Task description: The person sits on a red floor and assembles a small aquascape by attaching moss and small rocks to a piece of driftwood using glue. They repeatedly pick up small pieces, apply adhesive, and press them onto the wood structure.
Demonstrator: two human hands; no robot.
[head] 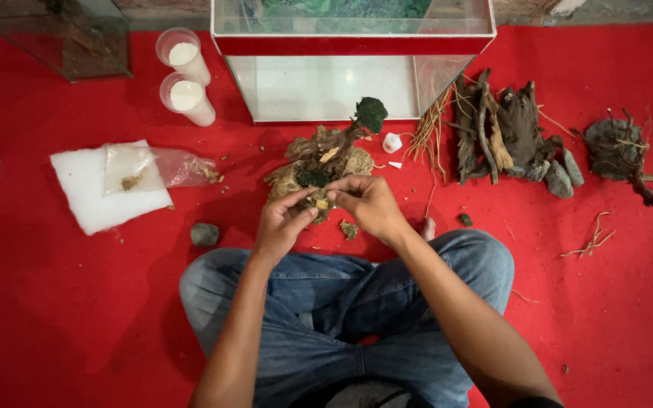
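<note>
We sit on red carpet; our left hand and right hand fingers pinch what seems a small yellowish wood chip at the mossy driftwood piece.

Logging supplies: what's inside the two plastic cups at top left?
Both plastic cups stand open on the red mat, each holding something white that nearly fills it. Powder, granules or liquid cannot be told from above. Anything beneath that white surface is covered.

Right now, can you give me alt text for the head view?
Both hands, left hand and right hand, pinch a small tan piece against a driftwood and moss arrangement on a red carpet. An empty glass tank stands behind it, with driftwood pieces to the right.
</note>
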